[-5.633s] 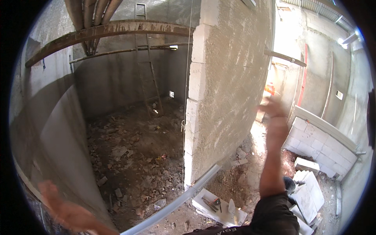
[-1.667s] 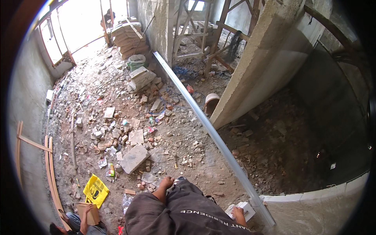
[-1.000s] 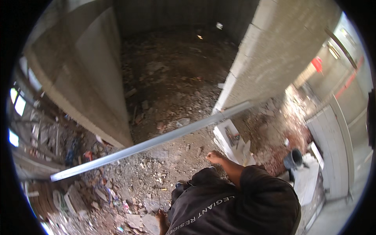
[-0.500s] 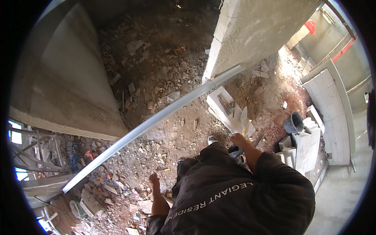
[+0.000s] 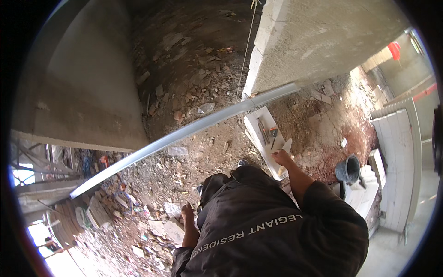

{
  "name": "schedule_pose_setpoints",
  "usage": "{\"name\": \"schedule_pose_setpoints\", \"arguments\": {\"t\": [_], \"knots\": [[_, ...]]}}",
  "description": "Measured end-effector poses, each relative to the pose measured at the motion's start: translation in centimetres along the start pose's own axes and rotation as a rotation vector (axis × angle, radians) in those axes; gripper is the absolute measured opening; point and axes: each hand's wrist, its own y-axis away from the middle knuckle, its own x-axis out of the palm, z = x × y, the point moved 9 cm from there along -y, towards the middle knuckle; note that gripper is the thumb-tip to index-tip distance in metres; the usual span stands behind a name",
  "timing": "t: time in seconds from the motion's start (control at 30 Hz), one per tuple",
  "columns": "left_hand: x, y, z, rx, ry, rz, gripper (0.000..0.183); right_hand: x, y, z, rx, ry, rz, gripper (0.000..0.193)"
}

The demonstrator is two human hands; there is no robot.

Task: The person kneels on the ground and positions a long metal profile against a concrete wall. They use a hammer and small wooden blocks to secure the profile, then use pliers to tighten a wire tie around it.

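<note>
My right hand (image 5: 282, 157) appears over the long white block (image 5: 261, 121), beside a trowel (image 5: 287, 146). Its fingers look curled, with nothing visible in them; whether it touches the trowel or block cannot be made out. On the block also lie thin long-handled tools (image 5: 264, 132) and a small orange-and-black tool (image 5: 273, 132). Over the rubble at my left side, my left hand (image 5: 187, 213) hangs loosely curled, and I see nothing in it.
A long pale metal channel (image 5: 177, 135) spans from the left wall (image 5: 83, 111) to the wall end (image 5: 295, 51) ahead. A black bucket (image 5: 348, 169) stands beside white blocks (image 5: 361, 197) on the right. Broken rubble (image 5: 203, 87) covers the ground. A string (image 5: 247, 51) hangs near the wall end.
My view has shifted. My right hand has moved forward over the white block, nearer the trowel. My left hand has come closer to my body. The metal channel and tools appear to stay in place.
</note>
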Motion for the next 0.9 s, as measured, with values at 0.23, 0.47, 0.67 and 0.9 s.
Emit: {"name": "schedule_pose_setpoints", "arguments": {"t": [0.23,0.47,0.67,0.9], "knots": [[4.8,2.4,-4.7,-0.015,-0.160,0.001,0.036,-5.0,-2.2,-6.6,0.111,-0.047,0.041,0.040],[3.5,-1.8,-8.4,0.111,-0.121,-0.004,0.040,-4.3,-2.0,-7.6,-0.026,0.028,0.127,0.030],[2.8,-7.6,-18.9,0.714,-0.573,-0.020,0.016,-1.5,-0.4,-8.0,-0.222,0.560,0.107,0.036],[-4.1,-15.4,-30.2,0.350,0.026,0.055,0.039,-0.3,3.2,-2.8,-0.198,0.302,0.063,0.023]]}}
